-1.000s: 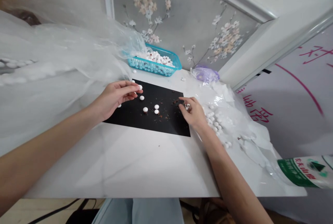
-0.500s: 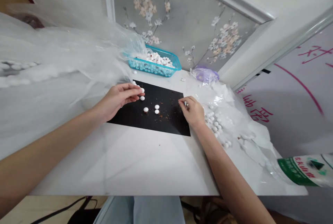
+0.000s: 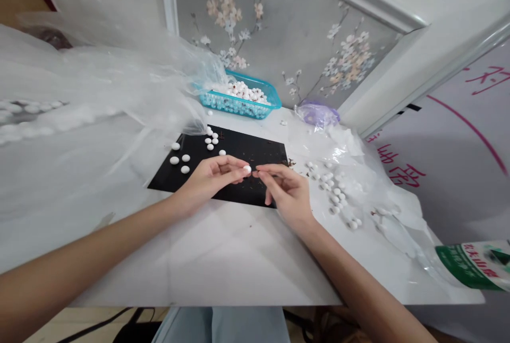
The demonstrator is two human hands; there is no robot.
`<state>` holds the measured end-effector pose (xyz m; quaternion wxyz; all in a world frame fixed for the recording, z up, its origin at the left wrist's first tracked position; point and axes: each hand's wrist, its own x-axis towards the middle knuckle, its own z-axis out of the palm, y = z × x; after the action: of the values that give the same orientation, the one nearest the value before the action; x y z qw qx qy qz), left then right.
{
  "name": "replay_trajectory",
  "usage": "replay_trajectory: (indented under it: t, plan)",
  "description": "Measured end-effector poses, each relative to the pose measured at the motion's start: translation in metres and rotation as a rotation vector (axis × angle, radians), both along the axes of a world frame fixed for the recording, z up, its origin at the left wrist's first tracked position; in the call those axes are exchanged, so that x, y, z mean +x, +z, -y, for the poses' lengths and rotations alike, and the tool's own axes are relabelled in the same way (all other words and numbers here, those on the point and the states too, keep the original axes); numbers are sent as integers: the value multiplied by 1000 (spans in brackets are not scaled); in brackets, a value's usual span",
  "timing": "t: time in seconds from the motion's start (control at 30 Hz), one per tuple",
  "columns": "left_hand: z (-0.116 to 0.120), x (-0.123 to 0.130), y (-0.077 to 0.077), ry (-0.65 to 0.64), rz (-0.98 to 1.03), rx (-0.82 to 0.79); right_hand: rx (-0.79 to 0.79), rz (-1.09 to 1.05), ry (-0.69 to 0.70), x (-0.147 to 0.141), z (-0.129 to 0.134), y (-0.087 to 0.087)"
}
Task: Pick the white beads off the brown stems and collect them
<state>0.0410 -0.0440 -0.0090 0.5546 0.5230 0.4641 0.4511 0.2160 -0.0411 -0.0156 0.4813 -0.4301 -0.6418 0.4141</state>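
L hand is pinching a white ball btwn thumb and fingertips, holding it just above the black sheet. R hand is hovering right beside it, thumb and fingers drawn close; can't tell if they're gripping a tiny bit of something or just closed on each other. Fingertips of both hands are nearly meeting at the ball, the hands themselves otherwise apart.

Loose white balls are lying on and around the sheet's L end, w/ brown crumbs scattering near its R edge. More white pieces are spreading over the white table to the R of the R hand, next to clear plastic wrap. A purple bag is sitting at the back, R of a blue basket that's holding a heap of white balls w/ some reddish-brown bits. A big clear plastic bag is filling the L side, white round pieces showing thru, its edge overlapping the basket's L end. A bottle w/ a green-and-white label is lying on its side at the far R.
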Motion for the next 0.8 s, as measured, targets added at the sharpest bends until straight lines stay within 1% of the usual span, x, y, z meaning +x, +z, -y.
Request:
replay_trajectory:
  t: [0.07, 0.13, 0.33, 0.53, 0.67, 0.8]
  plan:
    - [1, 0, -1, -13, 6, -6, 42, 7, -32, 1, -1, 1]
    - [1, 0, -2, -28, 7, -14, 28, -17, -26, 3, -4, 1]
    - [1, 0, -1, -54, 29, -84, -165, -162, 114, 3, -6, -4]
    - [0, -1, -3, -67, 32, -116, -291, -148, 179, 1, -7, -4]
    - [-1, -2, -5, -70, 59, -120, -315, -154, 208, -2, -5, -3]
    - [-2, -3, -6, -82, 77, -134, -293, -166, 207, -4, -4, -5]
